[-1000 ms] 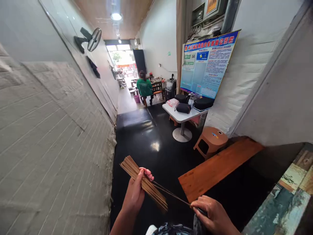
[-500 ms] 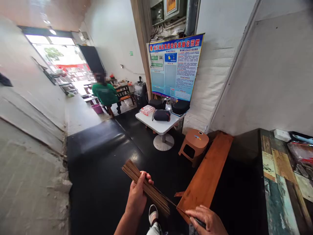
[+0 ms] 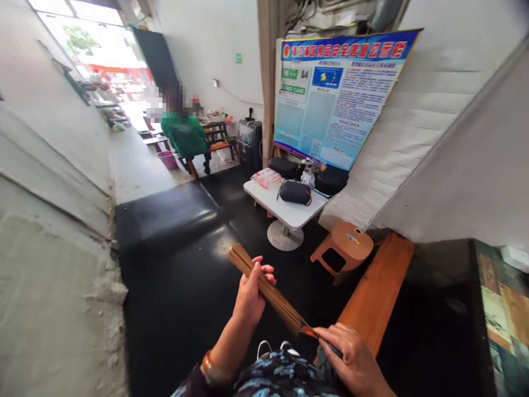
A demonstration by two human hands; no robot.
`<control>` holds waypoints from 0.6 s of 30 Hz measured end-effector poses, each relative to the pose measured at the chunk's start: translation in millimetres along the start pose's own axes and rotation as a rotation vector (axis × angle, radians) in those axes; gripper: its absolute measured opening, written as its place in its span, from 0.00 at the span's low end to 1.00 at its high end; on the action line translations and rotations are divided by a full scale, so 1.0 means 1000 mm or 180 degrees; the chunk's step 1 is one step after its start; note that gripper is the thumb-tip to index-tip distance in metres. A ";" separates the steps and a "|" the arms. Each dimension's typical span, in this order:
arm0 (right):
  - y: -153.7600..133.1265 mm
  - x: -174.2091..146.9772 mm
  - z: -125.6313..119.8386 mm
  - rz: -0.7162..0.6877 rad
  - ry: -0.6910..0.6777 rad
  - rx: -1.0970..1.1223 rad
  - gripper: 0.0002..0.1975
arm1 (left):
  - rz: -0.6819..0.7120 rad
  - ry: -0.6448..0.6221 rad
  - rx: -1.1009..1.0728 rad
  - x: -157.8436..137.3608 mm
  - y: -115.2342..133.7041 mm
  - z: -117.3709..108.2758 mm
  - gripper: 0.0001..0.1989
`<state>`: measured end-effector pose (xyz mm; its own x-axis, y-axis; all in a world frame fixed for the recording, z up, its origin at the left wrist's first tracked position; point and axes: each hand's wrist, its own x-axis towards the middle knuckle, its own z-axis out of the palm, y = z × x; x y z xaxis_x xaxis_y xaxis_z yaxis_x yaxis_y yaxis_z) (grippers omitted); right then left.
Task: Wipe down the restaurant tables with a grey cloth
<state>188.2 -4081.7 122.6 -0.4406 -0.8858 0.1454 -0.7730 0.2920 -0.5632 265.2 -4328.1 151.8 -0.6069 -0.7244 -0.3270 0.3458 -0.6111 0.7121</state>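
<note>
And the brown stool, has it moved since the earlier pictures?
No: judged against the white table, the brown stool stands where it stood, just to the table's right and beside the wooden bench. The camera's view has shifted.

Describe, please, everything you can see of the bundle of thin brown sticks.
The bundle of sticks is a slender sheaf of many long, thin brown rods, wooden by their look. Held by the left hand nearer its upper-left end, it slants toward the view's lower right, above the dark floor. Its lower end blurs close to the right hand; what touches it there is unclear.
</note>
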 end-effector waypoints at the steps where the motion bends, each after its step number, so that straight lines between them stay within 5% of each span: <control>1: -0.002 0.007 0.002 -0.0067 0.0001 -0.0052 0.15 | 0.0037 -0.0003 -0.0064 0.005 0.004 -0.001 0.26; 12: 0.006 0.089 0.010 -0.0705 0.0296 -0.0243 0.14 | 0.0116 -0.0037 -0.0320 0.051 0.012 0.006 0.24; 18: 0.064 0.138 -0.002 -0.1123 0.0603 -0.0343 0.15 | 0.0262 0.0011 -0.0237 0.090 -0.008 0.041 0.22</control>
<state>76.7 -4184.5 108.4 -0.2084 -0.8593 0.4671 -0.9306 0.0273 -0.3650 178.4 -4375.5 142.4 -0.5717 -0.7742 -0.2715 0.4468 -0.5713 0.6885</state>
